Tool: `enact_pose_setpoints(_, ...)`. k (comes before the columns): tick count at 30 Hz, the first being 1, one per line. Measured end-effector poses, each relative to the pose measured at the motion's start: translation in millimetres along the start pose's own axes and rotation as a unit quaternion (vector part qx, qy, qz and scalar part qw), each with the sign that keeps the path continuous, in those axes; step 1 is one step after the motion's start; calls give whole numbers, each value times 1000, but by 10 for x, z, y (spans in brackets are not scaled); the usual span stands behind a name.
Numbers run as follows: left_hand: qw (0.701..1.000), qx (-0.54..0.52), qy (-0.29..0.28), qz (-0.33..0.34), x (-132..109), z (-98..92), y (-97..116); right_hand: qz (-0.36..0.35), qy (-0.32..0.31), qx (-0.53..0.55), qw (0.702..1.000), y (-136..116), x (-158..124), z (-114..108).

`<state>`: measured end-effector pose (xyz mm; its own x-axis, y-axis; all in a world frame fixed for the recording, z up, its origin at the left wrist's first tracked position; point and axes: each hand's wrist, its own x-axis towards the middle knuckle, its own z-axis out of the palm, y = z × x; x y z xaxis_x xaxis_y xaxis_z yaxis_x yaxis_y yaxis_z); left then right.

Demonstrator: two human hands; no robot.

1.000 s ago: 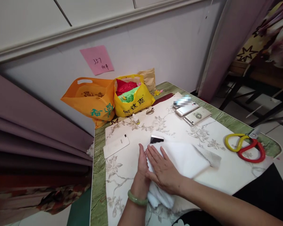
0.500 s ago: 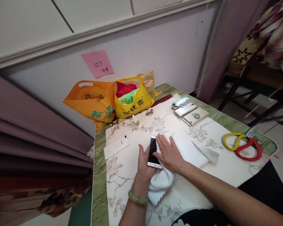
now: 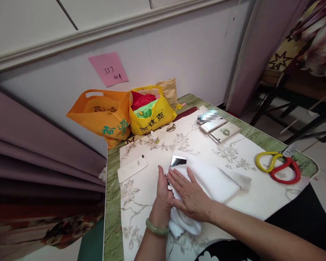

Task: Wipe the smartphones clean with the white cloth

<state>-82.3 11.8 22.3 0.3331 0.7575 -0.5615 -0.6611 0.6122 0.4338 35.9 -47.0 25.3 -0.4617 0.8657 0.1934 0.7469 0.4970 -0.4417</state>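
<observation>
A white-framed smartphone [image 3: 178, 160] with a dark screen rests in my left hand [image 3: 163, 190], tilted up from the table. My left palm and thumb are along its left side; the fingers beneath are hidden. Over most of its screen lies a white cloth [image 3: 214, 181]. My right hand [image 3: 188, 192] presses flat on the cloth, fingers stretched out and thumb towards my left palm. Part of the cloth bunches below the hands. To the left, a white phone [image 3: 133, 168] lies back up on the table.
Two phones [image 3: 225, 133] lie at the back right, beside a blurred item. Large scissors [image 3: 279, 166] with yellow and red handles are at the right. An orange bag [image 3: 97, 112], a yellow bag [image 3: 153, 117] and a small bottle [image 3: 154, 137] stand on the left and at the back.
My right hand has slid down over the phone towards me, bringing the cloth across the screen. The phone's top end now shows beyond the cloth, its lower end covered.
</observation>
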Motion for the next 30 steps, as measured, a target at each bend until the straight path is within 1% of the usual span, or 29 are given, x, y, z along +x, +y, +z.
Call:
enact_pose_setpoints(4,1000,-17,-8,-3,2,11,4,42,-9,8,999,190,256,2)
enact_pose_setpoints(7,999,-27,-17,-17,-21,49,20,58,-18,4,998,280,347,-17)
enact_pose_setpoints(9,999,-33,-27,-18,-35,83,28,68,-19,-2,997,313,363,-36)
enact_pose_setpoints(12,998,-40,-56,-15,-41,111,29,106,-6,-16,994,352,348,-60)
enact_pose_setpoints(14,997,-40,-69,-16,-34,103,25,126,5,-27,992,378,313,-74)
enact_pose_setpoints(16,997,-35,-71,-12,-20,75,21,131,17,-39,990,396,253,-84)
enact_pose_setpoints(20,997,-16,-74,-6,1,19,17,111,40,-59,991,353,43,-98)
enact_pose_setpoints(24,996,-25,-82,-15,-21,19,25,50,46,-63,996,164,-216,-109)
enact_pose_setpoints(27,998,-22,-54,-20,-39,29,34,-16,30,-32,999,9,-322,-106)
enact_pose_setpoints(30,1000,-8,-21,-18,-26,20,28,-46,10,8,999,-41,-271,-92)
